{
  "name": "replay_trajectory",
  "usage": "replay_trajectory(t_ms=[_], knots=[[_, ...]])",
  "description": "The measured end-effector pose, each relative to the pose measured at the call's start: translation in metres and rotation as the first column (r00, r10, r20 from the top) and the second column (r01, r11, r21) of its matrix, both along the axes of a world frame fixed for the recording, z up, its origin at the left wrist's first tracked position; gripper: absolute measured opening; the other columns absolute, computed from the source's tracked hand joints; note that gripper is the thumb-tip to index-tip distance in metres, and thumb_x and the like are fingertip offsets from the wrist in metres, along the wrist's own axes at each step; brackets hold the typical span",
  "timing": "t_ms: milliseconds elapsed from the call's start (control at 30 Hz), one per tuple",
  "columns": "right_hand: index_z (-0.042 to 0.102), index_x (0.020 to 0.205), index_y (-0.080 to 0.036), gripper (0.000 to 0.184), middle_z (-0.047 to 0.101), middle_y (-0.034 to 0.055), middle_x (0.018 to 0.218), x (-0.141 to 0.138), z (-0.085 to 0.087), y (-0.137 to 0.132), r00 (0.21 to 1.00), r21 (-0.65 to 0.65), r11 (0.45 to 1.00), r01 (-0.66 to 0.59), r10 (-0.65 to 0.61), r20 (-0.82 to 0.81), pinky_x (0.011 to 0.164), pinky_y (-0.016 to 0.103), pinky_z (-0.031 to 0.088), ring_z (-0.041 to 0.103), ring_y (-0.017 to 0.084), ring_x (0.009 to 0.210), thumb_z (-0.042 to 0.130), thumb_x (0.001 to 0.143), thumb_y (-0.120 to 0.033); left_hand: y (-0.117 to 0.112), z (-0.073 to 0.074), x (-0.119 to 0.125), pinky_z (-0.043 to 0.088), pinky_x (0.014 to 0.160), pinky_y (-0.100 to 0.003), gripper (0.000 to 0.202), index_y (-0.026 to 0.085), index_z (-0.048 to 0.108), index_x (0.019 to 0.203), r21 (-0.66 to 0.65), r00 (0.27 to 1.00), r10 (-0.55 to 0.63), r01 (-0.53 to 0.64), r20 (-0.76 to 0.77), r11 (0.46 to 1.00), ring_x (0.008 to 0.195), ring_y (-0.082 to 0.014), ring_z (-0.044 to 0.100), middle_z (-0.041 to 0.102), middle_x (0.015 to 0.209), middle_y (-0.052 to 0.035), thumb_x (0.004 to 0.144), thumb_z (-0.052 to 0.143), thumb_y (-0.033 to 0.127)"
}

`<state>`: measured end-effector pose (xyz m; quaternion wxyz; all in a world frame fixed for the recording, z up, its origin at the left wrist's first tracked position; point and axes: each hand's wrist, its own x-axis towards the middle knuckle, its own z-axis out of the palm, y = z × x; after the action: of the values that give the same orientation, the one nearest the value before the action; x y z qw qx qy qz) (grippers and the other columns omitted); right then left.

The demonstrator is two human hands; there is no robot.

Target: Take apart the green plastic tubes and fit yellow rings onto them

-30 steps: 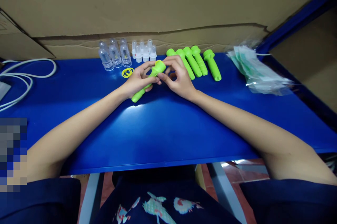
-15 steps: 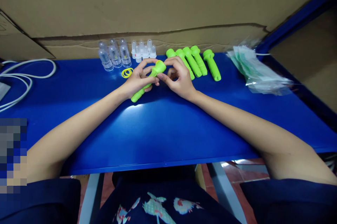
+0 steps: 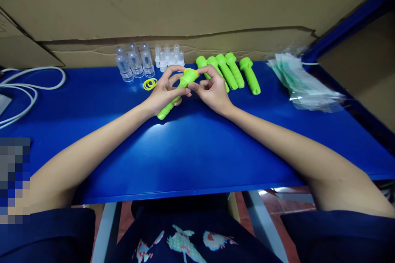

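My left hand [image 3: 163, 92] is wrapped round a bright green plastic handle [image 3: 177, 93], which slants from lower left up to a wide head. A yellow ring [image 3: 191, 71] sits on that head. My right hand [image 3: 212, 90] pinches at the head and ring with thumb and fingertips. Both hands hover just above the blue table [image 3: 185, 147], near its far middle.
Several more green handles [image 3: 230, 73] lie side by side behind my right hand. Loose yellow rings [image 3: 149, 84], clear caps [image 3: 135, 63] and small white parts [image 3: 168, 57] stand at the back. A pile of plastic bags [image 3: 304, 84] lies at right, white cable [image 3: 29, 86] at left. Cardboard lines the wall.
My right fingers have shifted round the handle's head, and the yellow ring now shows along its rim. The hands and handle have drifted slightly up and right.
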<state>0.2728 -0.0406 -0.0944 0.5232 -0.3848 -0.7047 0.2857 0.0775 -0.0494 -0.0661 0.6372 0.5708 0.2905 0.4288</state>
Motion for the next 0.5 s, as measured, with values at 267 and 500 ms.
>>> replay_trajectory(t_ms=[267, 500], knots=[[0.062, 0.103, -0.021, 0.070, 0.062, 0.0003, 0.094, -0.0006, -0.0015, -0.0003, 0.996, -0.031, 0.999, 0.020, -0.023, -0.087, 0.041, 0.021, 0.025, 0.038, 0.002, 0.048, 0.084, 0.072, -0.080, -0.0009, 0.0014, 0.0010, 0.041, 0.046, -0.014, 0.062, 0.022, 0.050, 0.126, 0.039, 1.000, 0.028, -0.028, -0.014, 0.999, 0.071, -0.0083, 0.073, 0.073, 0.124, -0.0064, 0.073, 0.083, 0.013], [0.064, 0.110, -0.024, 0.054, 0.063, 0.0048, 0.104, -0.0007, 0.0003, -0.0049, 0.999, 0.075, 0.996, 0.040, -0.042, 0.018, 0.044, 0.023, 0.035, 0.044, 0.008, 0.059, 0.078, 0.087, -0.070, 0.0000, -0.0024, 0.0001, 0.045, 0.049, -0.015, 0.069, 0.023, 0.052, 0.134, 0.083, 0.997, 0.063, -0.058, -0.055, 0.995, 0.075, -0.0101, 0.075, 0.070, 0.130, -0.0099, 0.074, 0.086, 0.018]])
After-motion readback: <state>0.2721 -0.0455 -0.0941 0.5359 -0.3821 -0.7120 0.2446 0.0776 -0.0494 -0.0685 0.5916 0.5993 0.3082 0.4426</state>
